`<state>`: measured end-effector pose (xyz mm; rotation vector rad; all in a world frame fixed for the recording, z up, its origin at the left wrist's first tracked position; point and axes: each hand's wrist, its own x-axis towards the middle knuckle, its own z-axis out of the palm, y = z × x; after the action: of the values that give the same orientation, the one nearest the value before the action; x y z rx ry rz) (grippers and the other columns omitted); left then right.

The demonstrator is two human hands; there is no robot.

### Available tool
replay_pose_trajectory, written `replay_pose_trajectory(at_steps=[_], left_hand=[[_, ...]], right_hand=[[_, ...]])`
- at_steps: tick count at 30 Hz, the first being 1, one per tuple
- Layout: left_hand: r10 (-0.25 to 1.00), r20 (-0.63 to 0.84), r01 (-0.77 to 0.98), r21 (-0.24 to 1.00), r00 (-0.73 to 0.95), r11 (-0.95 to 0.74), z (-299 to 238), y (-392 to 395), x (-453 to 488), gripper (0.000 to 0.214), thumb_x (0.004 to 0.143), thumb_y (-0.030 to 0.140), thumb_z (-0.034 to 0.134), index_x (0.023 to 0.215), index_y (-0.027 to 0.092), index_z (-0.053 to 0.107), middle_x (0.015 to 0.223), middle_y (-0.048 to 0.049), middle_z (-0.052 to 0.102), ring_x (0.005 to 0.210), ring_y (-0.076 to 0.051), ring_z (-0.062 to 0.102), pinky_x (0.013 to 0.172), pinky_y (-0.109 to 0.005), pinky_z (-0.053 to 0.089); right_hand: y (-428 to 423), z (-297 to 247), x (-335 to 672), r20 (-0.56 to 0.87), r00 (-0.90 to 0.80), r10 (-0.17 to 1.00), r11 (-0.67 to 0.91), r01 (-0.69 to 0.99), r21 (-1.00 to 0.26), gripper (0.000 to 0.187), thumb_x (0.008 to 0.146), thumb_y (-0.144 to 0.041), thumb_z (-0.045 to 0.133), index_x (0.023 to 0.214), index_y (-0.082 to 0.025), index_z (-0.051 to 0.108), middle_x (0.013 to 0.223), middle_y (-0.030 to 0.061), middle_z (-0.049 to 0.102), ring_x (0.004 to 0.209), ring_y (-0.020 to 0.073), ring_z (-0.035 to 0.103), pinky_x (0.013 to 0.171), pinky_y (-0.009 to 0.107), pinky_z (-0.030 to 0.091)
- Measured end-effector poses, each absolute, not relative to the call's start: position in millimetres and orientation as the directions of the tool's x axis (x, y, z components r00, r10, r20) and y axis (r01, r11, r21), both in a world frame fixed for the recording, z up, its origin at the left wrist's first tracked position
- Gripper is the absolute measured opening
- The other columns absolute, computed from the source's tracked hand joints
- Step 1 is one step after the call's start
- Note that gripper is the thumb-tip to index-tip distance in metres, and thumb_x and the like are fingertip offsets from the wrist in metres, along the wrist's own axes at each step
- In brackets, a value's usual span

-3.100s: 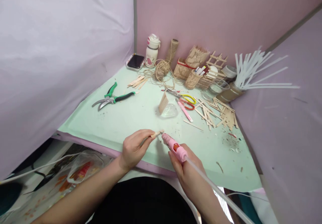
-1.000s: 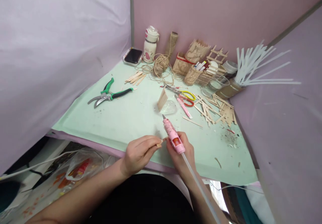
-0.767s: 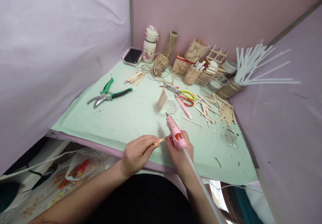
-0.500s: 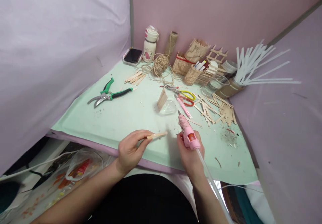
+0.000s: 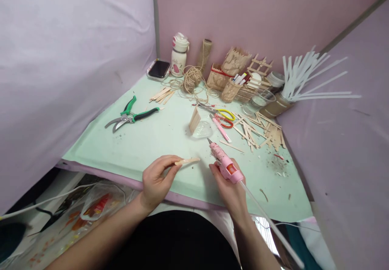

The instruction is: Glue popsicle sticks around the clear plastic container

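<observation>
Between the thumb and fingers of my left hand [image 5: 160, 177] is a wooden craft stick [image 5: 187, 161], held level above the near edge of the table. My right hand [image 5: 231, 185] is closed around a pink hot glue gun [image 5: 225, 161], its metal nozzle pointing up and to the left. A long clear glue stick [image 5: 270, 221] runs out of the gun's back end. Beyond both hands, a small panel of joined sticks [image 5: 195, 121] stands upright at the edge of a clear shallow dish [image 5: 203, 130].
Green-handled pruning shears [image 5: 129, 115] lie open at left. Scissors [image 5: 225, 114], a pink pen-like cutter [image 5: 222, 129] and loose craft sticks [image 5: 247, 132] are at right. Farther back are a phone [image 5: 159, 68], bottle [image 5: 179, 55], twine ball [image 5: 192, 79], stick-built holders [image 5: 230, 90] and white strips [image 5: 304, 75].
The glue gun has tilted, its nozzle swinging left toward the craft stick while its back end shifts right. My left hand keeps its pinch on the stick, nearly still.
</observation>
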<state>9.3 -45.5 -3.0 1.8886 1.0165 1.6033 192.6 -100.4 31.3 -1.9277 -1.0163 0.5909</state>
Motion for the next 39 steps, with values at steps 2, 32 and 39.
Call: replay_pose_trajectory(at_steps=[2,32,39], left_hand=[[0.739,0.668,0.255,0.702,0.090,-0.665,-1,-46,10,0.011,0.085,0.010,0.065,0.092,0.017,0.070,0.085,-0.0050,0.075,0.079,-0.014,0.071,0.074,-0.024,0.060],[0.825,0.565,0.048,0.825,-0.034,-0.563,-10,-43,3,0.014,0.083,0.008,0.066,0.092,0.018,0.070,0.087,-0.0035,0.074,0.082,-0.016,0.071,0.075,-0.026,0.060],[0.879,0.472,-0.054,0.878,-0.068,-0.476,-13,-42,5,0.014,0.082,0.009,0.068,0.093,0.018,0.071,0.089,-0.0030,0.073,0.082,-0.015,0.070,0.075,-0.025,0.059]], right_hand=[[-99,29,192,-0.033,0.552,0.833,-0.311,0.418,-0.854,0.023,0.080,-0.039,0.062,0.095,-0.023,0.064,0.080,0.0008,0.069,0.066,0.0186,0.060,0.060,0.029,0.044],[-87,15,203,0.054,0.631,0.774,-0.376,0.526,-0.763,0.024,0.080,-0.047,0.059,0.085,-0.024,0.057,0.065,-0.0017,0.060,0.056,0.0185,0.051,0.056,0.028,0.038],[-93,33,206,0.072,0.655,0.752,-0.330,0.469,-0.819,0.027,0.078,-0.048,0.063,0.087,-0.023,0.060,0.069,-0.0016,0.063,0.062,0.0178,0.054,0.062,0.028,0.040]])
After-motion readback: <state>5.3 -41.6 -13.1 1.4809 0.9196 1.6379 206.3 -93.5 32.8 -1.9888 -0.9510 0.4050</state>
